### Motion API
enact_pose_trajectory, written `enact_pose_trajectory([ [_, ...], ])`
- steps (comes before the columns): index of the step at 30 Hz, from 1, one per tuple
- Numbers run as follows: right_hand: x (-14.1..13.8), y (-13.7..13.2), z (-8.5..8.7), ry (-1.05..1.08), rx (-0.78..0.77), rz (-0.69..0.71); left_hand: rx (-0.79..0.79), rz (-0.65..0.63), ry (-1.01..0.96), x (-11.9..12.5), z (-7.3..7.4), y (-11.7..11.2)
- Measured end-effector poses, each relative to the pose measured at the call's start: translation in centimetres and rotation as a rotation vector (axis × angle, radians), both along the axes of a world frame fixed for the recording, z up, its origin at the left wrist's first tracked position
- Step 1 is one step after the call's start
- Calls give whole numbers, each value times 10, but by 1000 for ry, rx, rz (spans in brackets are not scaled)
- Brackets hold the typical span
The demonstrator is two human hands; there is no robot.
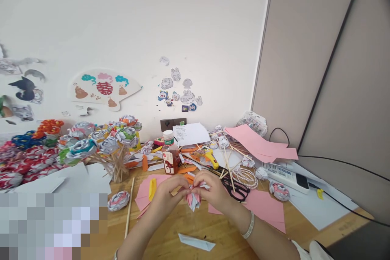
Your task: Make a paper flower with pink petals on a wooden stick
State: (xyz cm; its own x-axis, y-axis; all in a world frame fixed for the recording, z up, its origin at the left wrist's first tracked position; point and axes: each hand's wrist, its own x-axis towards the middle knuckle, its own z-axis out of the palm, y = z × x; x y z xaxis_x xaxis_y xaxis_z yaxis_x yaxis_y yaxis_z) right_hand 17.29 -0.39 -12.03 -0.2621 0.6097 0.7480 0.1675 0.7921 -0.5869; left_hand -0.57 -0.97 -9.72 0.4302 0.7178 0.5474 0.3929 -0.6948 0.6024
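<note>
Both my hands meet over the wooden table [195, 227] and pinch a small folded paper flower [193, 198] of pink and white printed paper. My left hand [167, 191] grips it from the left, fingers curled. My right hand [215, 190], with a silver bracelet on the wrist, holds its right side, fingers closed on the top folds. Pink paper sheets [265, 207] lie under and beside my hands. A folded white paper piece [196, 242] lies on the table nearer to me.
A bunch of paper roses on sticks [106, 142] stands at the left, with more red and blue ones beyond. A small brown bottle [170, 152], black scissors [236, 189], a pearl string [245, 175], skewers, a yellow tool [152, 189] and a white power strip [288, 176] lie around.
</note>
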Motion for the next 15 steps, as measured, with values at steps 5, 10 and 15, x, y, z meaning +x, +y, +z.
enact_pose_trajectory([
  [5, -3, 5, -9, 36, -192, 43, -152, 26, 40, -1, -1, 2],
  [10, -8, 9, -18, 122, -548, 127, -397, -20, 52, -2, -9, 10],
  [15, -8, 15, -22, 101, -761, 161, -536, 26, 76, -1, -21, 18],
])
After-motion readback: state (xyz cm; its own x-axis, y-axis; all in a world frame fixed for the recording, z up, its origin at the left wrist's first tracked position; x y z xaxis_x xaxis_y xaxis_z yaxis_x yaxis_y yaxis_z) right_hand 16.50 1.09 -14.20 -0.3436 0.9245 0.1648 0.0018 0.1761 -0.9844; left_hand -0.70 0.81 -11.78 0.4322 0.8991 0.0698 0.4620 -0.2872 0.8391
